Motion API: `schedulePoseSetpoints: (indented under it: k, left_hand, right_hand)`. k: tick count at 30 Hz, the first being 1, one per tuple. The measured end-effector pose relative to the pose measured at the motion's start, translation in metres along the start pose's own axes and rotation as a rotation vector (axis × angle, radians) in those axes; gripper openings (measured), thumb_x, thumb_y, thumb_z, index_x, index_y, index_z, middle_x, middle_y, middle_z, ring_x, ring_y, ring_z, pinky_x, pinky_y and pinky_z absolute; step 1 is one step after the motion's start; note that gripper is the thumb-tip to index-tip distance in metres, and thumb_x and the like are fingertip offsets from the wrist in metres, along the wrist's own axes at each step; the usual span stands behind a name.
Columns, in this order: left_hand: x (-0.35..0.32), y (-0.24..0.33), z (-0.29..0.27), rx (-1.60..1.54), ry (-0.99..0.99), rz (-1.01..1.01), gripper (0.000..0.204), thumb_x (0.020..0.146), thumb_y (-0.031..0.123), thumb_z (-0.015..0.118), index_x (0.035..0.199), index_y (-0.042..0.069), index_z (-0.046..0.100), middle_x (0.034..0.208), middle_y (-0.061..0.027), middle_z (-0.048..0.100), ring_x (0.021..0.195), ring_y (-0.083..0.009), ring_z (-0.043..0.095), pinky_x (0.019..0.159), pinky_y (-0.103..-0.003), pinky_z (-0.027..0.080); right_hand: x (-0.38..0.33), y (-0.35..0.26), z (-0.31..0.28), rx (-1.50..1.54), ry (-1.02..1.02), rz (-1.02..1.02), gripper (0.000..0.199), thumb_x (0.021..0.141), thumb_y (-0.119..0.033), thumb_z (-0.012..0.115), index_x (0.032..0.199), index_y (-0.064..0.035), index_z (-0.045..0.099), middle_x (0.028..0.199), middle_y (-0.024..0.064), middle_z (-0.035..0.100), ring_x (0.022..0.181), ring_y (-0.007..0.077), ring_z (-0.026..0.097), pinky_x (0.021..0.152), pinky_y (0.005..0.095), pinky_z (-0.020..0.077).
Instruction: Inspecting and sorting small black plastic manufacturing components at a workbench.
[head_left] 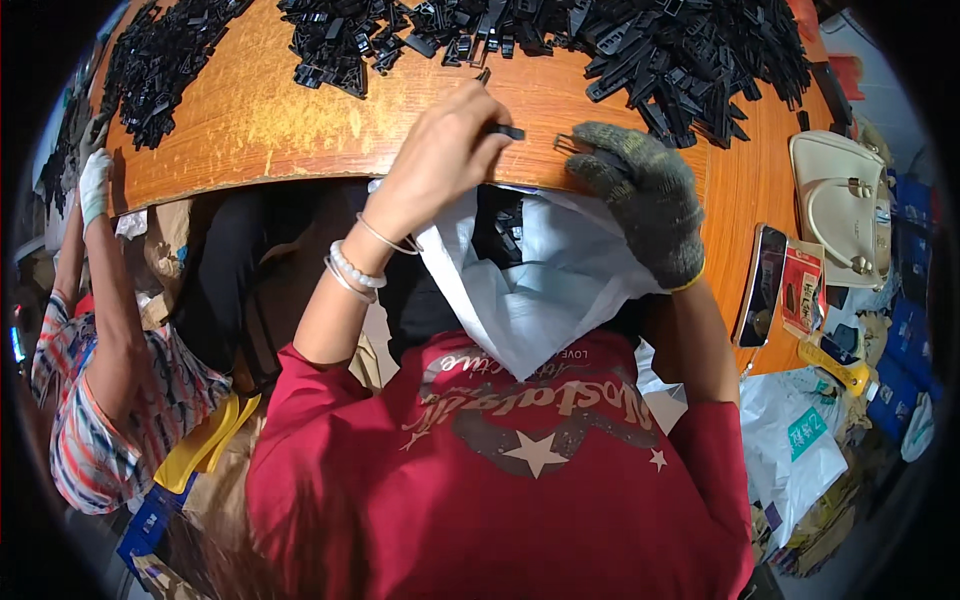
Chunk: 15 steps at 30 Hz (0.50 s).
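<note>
Pinching a small black plastic clip (506, 131) between the fingertips of my bare left hand (445, 150), I hold it just above the orange wooden bench (300, 120). My right hand (640, 195), in a grey knitted glove, rests flat with fingers together on the bench edge, touching a thin wire clip (566, 145). A white plastic bag (540, 280) hangs open below both hands. Heaps of black plastic pieces (640, 50) lie further back.

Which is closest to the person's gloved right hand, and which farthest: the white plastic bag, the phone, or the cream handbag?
From the right hand, in the head view:
1. White plastic bag, just below it at the table's edge, seemingly touching the glove.
2. Phone, lying to its right on the table.
3. Cream handbag, farther right, beyond the phone.
</note>
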<state>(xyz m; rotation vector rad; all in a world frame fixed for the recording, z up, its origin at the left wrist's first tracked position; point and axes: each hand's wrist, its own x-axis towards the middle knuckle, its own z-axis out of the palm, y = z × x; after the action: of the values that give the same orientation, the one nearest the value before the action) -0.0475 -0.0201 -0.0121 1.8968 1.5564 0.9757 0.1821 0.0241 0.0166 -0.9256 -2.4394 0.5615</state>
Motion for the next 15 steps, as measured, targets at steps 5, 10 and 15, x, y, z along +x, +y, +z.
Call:
schedulePoseSetpoints:
  k: [5,10,15]
  left_hand:
    - [0.002,0.002,0.012,-0.034,-0.033,0.029,0.015,0.079,0.007,0.066,0.090,-0.002,0.059,0.089,-0.0148,0.056,0.080,-0.0352,0.059,0.071,-0.042,0.047]
    - [0.001,0.002,0.012,-0.044,-0.026,0.053,0.015,0.079,0.007,0.066,0.091,-0.001,0.059,0.089,-0.0137,0.056,0.080,-0.0351,0.059,0.069,-0.042,0.046]
    - [-0.001,-0.002,0.012,-0.032,-0.020,0.090,0.016,0.078,0.006,0.065,0.090,0.000,0.058,0.088,-0.0133,0.055,0.079,-0.0353,0.059,0.069,-0.043,0.047]
  right_hand:
    - [0.009,0.005,0.009,-0.291,-0.134,-0.150,0.028,0.077,-0.020,0.071,0.103,-0.0078,0.069,0.101,0.0071,0.068,0.086,0.0279,0.065,0.073,0.0370,0.0502]
    - [0.022,0.001,-0.001,-0.280,-0.170,-0.179,0.027,0.077,-0.023,0.072,0.100,-0.0105,0.069,0.095,0.0071,0.068,0.081,0.0282,0.064,0.069,0.0370,0.0496]
    - [0.039,-0.012,-0.004,-0.290,-0.245,-0.154,0.025,0.077,-0.030,0.071,0.092,-0.0102,0.067,0.085,0.0074,0.066,0.076,0.0282,0.062,0.066,0.0377,0.0487]
